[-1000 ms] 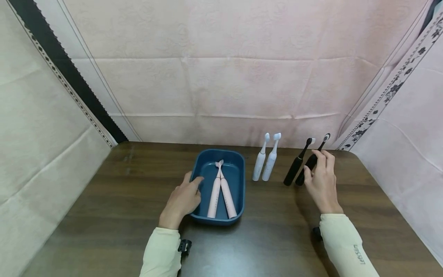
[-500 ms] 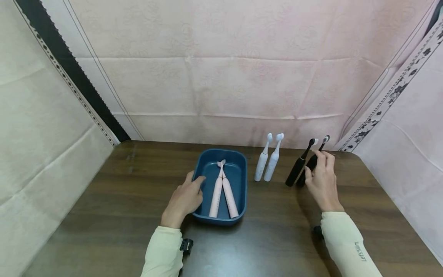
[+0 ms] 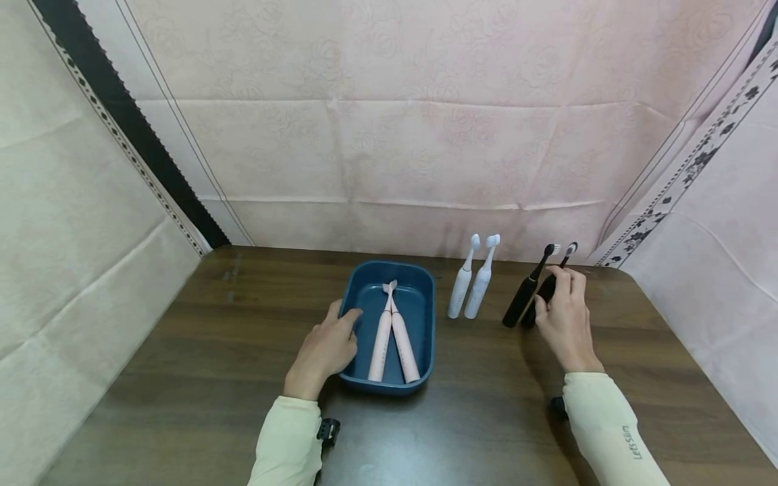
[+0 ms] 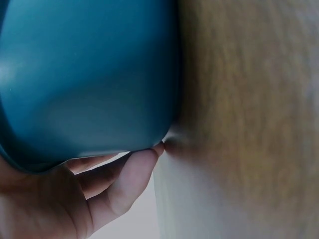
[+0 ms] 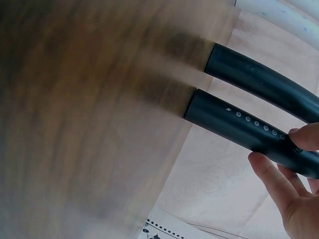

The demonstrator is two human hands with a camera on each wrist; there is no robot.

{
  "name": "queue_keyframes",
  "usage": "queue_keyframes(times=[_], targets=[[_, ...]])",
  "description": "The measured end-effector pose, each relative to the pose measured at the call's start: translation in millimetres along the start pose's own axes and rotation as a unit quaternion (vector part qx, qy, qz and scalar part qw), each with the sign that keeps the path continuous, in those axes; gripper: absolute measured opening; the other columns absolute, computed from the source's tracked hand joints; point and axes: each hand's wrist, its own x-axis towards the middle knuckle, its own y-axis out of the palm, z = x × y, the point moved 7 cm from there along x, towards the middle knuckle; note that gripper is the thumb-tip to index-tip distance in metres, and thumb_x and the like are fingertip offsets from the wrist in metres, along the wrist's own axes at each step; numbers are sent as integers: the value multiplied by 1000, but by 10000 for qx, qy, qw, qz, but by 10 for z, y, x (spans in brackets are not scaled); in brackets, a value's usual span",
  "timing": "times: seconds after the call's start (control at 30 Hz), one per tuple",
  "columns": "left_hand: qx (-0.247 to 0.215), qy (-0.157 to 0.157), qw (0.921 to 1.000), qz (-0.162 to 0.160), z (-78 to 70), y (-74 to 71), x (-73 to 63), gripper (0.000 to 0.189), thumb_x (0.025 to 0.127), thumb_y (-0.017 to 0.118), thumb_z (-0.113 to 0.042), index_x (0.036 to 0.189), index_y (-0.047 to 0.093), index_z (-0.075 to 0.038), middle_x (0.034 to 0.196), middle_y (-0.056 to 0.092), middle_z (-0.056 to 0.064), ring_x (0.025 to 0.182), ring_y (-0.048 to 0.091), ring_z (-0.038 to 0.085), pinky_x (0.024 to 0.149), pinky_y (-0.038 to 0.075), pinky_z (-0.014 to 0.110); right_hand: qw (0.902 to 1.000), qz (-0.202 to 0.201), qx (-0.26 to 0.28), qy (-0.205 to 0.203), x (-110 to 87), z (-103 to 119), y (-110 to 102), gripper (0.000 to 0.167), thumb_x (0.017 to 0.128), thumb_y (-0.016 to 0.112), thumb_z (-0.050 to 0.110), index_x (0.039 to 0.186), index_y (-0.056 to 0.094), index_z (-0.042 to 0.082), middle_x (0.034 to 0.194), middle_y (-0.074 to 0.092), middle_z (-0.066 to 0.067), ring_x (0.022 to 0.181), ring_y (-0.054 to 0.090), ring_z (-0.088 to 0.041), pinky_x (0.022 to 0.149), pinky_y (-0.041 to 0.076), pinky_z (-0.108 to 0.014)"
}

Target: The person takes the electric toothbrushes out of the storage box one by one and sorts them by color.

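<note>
My left hand (image 3: pixel 325 347) grips the left wall of a blue rectangular tray (image 3: pixel 417 283), thumb at the rim. In the left wrist view, fingers (image 4: pixel 134 177) press against the outside of that wall. Two pink electric toothbrushes, one left (image 3: pixel 379 344) and one right (image 3: pixel 405 347), lie in the tray with their heads together. My right hand (image 3: pixel 566 324) pinches the right-hand black electric toothbrush (image 3: pixel 546 289) between thumb and fingers; its row of small icons shows in the right wrist view. Close on its left stands another black electric toothbrush (image 3: pixel 521 300).
Between the tray and the black pair, two white electric toothbrushes, left (image 3: pixel 460 290) and right (image 3: pixel 479 290), stand near the back of the wooden table (image 3: pixel 200 378). A pale patterned cloth (image 3: pixel 365 135) hangs behind the table, with more cloth on both sides.
The head of the held black toothbrush has come down slightly, its icons' side still in my right hand. The view has shifted a little. My left hand stays at the tray.
</note>
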Motion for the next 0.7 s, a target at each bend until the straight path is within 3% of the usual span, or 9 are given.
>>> queue_keyframes(times=[0.43,0.7], targets=[[44,-28,10000,25,2,3,-9,47,100,57,-8,147,54,-9,158,33,20,106,64,39,95,50,60,9997,89,-132,-205,-40,30,3,61,85,67,-13,141,44,-2,134,39,-32,74,54,-44,61,47,-57],[20,2,10000,15,-2,7,1,47,100,56,-8,147,54,-8,158,33,20,104,65,38,94,51,60,9991,76,-171,-373,-58,75,-42,67,82,68,-15,143,44,0,140,35,-37,77,58,-45,63,49,-58]])
